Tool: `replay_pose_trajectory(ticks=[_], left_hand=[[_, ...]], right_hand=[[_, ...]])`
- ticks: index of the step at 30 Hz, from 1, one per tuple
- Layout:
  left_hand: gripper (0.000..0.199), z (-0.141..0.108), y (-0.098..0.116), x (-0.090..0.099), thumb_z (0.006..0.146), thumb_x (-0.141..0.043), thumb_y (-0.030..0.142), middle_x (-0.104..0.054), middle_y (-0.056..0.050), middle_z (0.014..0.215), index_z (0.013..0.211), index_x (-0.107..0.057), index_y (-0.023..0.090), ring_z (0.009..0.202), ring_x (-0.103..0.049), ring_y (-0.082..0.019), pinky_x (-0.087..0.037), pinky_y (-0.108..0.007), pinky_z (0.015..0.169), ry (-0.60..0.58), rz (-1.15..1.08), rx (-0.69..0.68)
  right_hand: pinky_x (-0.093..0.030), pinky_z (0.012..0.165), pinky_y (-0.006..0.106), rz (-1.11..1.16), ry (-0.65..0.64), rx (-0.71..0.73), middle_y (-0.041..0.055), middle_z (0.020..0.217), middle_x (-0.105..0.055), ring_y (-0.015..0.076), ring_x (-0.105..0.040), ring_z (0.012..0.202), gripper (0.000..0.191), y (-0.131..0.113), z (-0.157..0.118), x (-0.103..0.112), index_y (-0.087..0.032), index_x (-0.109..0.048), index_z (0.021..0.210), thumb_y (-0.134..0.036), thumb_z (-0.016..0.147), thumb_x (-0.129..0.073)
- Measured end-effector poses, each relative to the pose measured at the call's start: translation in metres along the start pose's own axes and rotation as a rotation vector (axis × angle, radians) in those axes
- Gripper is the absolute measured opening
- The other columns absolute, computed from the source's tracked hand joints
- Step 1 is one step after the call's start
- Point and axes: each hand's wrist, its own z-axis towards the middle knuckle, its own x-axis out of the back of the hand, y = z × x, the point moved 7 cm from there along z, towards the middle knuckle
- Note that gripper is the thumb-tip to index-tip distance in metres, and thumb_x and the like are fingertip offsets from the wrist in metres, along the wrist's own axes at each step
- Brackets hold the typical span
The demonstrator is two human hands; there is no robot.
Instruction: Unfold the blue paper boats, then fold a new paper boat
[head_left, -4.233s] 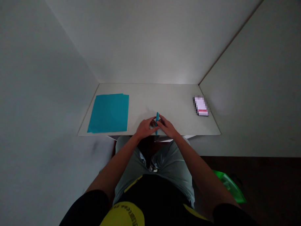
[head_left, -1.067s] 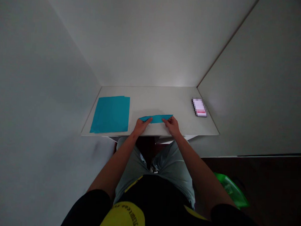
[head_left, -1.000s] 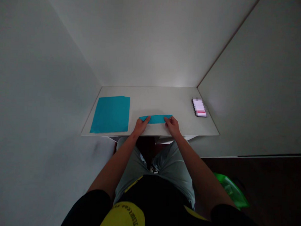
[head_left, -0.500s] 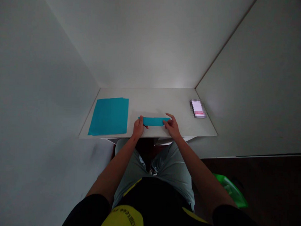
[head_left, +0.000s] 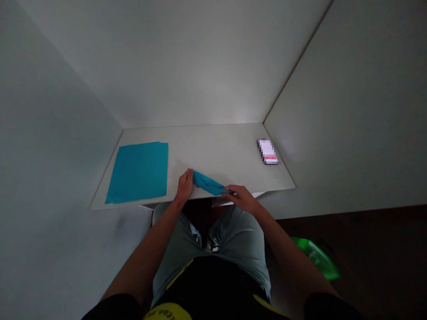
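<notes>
A narrow folded piece of blue paper (head_left: 208,183) is held between my hands, over the front part of the white table. It slants down toward the right, and a crease or opening shows along its length. My left hand (head_left: 185,183) grips its left end, thumb on the near face. At the right end my right hand (head_left: 240,197) pinches the paper between thumb and fingers. Left of my hands, a stack of blue paper sheets (head_left: 139,172) lies flat, its edges slightly out of line.
The white table (head_left: 214,143) meets walls at the back and sides. A phone with a blurred lit screen (head_left: 269,151) lies at its right end. A green plastic item (head_left: 317,258) is on the dark floor to the right. My legs are under the table's front edge.
The folded paper has gone from level to slanting, its right end lower and nearer me. My right hand has moved down with it. The whole view has shifted and tilted slightly.
</notes>
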Motion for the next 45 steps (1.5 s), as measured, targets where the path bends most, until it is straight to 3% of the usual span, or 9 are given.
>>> replay_pose_trajectory(ticks=[3, 6, 14, 19, 24, 33, 38, 42, 45], left_hand=[[0.072, 0.0, 0.003, 0.0, 0.101, -0.034, 0.085, -0.073, -0.005, 0.089, 0.102, -0.066, 0.022, 0.067, -0.067, -0.017, -0.057, -0.033, 0.068, 0.015, -0.088, -0.034], [0.07, -0.001, 0.004, -0.004, 0.101, -0.034, 0.084, -0.072, -0.005, 0.097, 0.11, -0.064, 0.022, 0.057, -0.063, -0.013, -0.056, -0.032, 0.062, -0.014, -0.152, -0.039], [0.065, -0.002, 0.002, -0.01, 0.104, -0.038, 0.077, -0.067, -0.002, 0.078, 0.103, -0.068, 0.02, 0.06, -0.064, -0.015, -0.052, -0.031, 0.062, -0.088, -0.162, -0.036], [0.059, -0.004, 0.011, -0.01, 0.104, -0.046, 0.073, -0.065, -0.001, 0.075, 0.097, -0.07, 0.019, 0.06, -0.063, -0.014, -0.051, -0.03, 0.062, -0.094, -0.111, -0.053], [0.048, -0.004, 0.014, -0.007, 0.103, -0.055, 0.064, -0.066, 0.0, 0.075, 0.093, -0.069, 0.02, 0.062, -0.063, -0.014, -0.051, -0.028, 0.062, -0.098, -0.06, -0.038], [0.039, -0.004, 0.015, -0.007, 0.097, -0.066, 0.059, -0.074, -0.003, 0.082, 0.097, -0.069, 0.02, 0.071, -0.07, -0.017, -0.057, -0.031, 0.07, -0.126, -0.035, -0.063], [0.028, -0.019, 0.027, 0.071, 0.097, -0.072, 0.048, -0.08, -0.01, 0.112, 0.108, -0.076, 0.023, 0.113, -0.073, -0.027, -0.056, -0.046, 0.106, -0.033, 0.389, -0.345], [0.052, -0.045, 0.002, 0.159, 0.089, -0.082, 0.053, -0.073, -0.015, 0.142, 0.13, -0.074, 0.022, 0.143, -0.061, -0.036, -0.047, -0.056, 0.122, -0.056, 0.683, -0.368], [0.053, -0.064, -0.023, 0.204, 0.095, -0.073, 0.053, -0.069, -0.014, 0.151, 0.139, -0.072, 0.023, 0.149, -0.057, -0.037, -0.048, -0.059, 0.122, -0.149, 0.801, -0.333]], right_hand=[[-0.058, 0.076, 0.037, -0.055, 0.031, 0.005, 0.003, 0.095, -0.082, 0.0218, -0.074, 0.071, 0.026, -0.005, 0.004, 0.012, -0.03, -0.082, 0.111, -0.048, 0.103, -0.063], [-0.058, 0.077, 0.038, -0.163, 0.186, -0.024, 0.0038, 0.098, -0.084, 0.022, -0.074, 0.066, 0.028, -0.001, 0.012, 0.049, -0.03, -0.08, 0.119, -0.044, 0.105, -0.06], [-0.058, 0.081, 0.036, -0.397, 0.418, -0.19, 0.005, 0.088, -0.084, 0.0222, -0.076, 0.068, 0.024, 0.053, 0.07, 0.151, -0.022, -0.077, 0.119, -0.031, 0.106, -0.059], [-0.061, 0.078, 0.038, -0.33, 0.558, -0.233, 0.0104, 0.094, -0.084, 0.0224, -0.075, 0.066, 0.033, 0.081, 0.121, 0.182, -0.018, -0.075, 0.129, -0.029, 0.1, -0.064], [-0.065, 0.076, 0.041, -0.109, 0.515, -0.191, 0.0177, 0.144, -0.071, 0.0212, -0.076, 0.071, 0.079, 0.086, 0.146, 0.154, -0.024, -0.048, 0.165, -0.031, 0.09, -0.071], [-0.056, 0.068, 0.033, -0.051, 0.238, -0.032, 0.0042, 0.101, -0.076, 0.0169, -0.064, 0.069, 0.042, 0.042, 0.1, 0.007, -0.025, -0.071, 0.134, -0.041, 0.096, -0.061], [-0.054, 0.07, 0.034, -0.134, 0.211, -0.032, 0.0047, 0.092, -0.076, 0.0188, -0.065, 0.069, 0.033, 0.033, 0.07, -0.011, -0.023, -0.076, 0.121, -0.041, 0.098, -0.06], [-0.053, 0.07, 0.035, -0.223, 0.186, 0.0, 0.0056, 0.085, -0.075, 0.0208, -0.066, 0.069, 0.029, 0.03, 0.067, -0.009, -0.023, -0.079, 0.111, -0.041, 0.097, -0.061], [-0.052, 0.07, 0.036, -0.271, 0.188, 0.007, 0.0058, 0.083, -0.075, 0.0212, -0.065, 0.067, 0.028, 0.031, 0.069, -0.009, -0.023, -0.079, 0.108, -0.041, 0.096, -0.061]])
